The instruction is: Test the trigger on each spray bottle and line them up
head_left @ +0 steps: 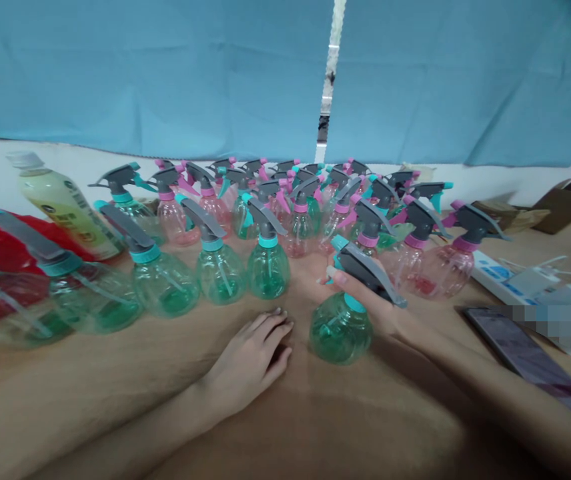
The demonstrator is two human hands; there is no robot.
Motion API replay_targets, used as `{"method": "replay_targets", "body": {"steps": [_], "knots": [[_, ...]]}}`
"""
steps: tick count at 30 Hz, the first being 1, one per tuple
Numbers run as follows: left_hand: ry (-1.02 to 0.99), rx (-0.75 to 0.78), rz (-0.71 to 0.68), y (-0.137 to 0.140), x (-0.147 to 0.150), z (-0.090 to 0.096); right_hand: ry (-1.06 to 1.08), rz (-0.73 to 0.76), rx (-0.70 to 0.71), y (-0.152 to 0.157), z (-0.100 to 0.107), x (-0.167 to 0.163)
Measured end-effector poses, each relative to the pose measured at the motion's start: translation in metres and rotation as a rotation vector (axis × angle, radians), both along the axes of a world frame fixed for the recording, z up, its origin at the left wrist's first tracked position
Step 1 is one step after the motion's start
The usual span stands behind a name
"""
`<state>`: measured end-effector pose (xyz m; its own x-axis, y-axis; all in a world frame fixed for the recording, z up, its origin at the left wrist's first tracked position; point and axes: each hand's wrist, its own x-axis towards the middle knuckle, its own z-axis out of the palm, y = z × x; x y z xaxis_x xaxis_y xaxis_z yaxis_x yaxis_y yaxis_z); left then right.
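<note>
My right hand (353,287) is wrapped round the trigger head of a green spray bottle (340,333) with a turquoise collar and grey top. The bottle stands nearly upright, close to the table surface; whether its base touches I cannot tell. My left hand (248,360) lies palm down on the wooden table, fingers loosely bent and apart, with nothing in it. Beyond it stands another green spray bottle (269,267), at the right end of a row of similar green ones. Pink spray bottles (448,267) stand behind my right hand.
More spray bottles (300,227) crowd the back of the table. A yellowish drink bottle (65,207) leans at the left beside red plastic (10,233). On the right lie a phone (530,360) and a white power strip (495,273). Blue cloth (190,80) covers the wall.
</note>
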<state>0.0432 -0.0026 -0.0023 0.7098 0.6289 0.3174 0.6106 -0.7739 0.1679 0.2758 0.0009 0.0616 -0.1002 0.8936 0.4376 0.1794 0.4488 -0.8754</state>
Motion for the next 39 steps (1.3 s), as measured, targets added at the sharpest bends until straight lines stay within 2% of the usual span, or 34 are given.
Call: {"method": "replay_targets", "body": {"steps": [3,7,11,20,28,39], "knots": [[0.000,0.009,0.002,0.000,0.001,0.001,0.002,-0.026,0.008,-0.001,0.000,-0.001],[0.008,0.007,0.001,-0.001,0.001,0.002,-0.030,0.059,-0.002,-0.004,0.010,-0.004],[0.005,-0.001,-0.006,-0.002,0.001,0.001,-0.018,0.073,0.003,-0.005,0.014,-0.006],[-0.008,-0.013,0.000,-0.002,0.001,0.004,-0.009,0.085,-0.015,0.000,0.002,-0.003],[0.017,-0.014,-0.005,-0.002,0.001,0.003,0.003,0.109,-0.007,-0.002,0.008,-0.005],[0.029,0.002,0.002,-0.001,0.001,0.003,-0.009,0.081,-0.026,-0.002,0.004,-0.005]]}}
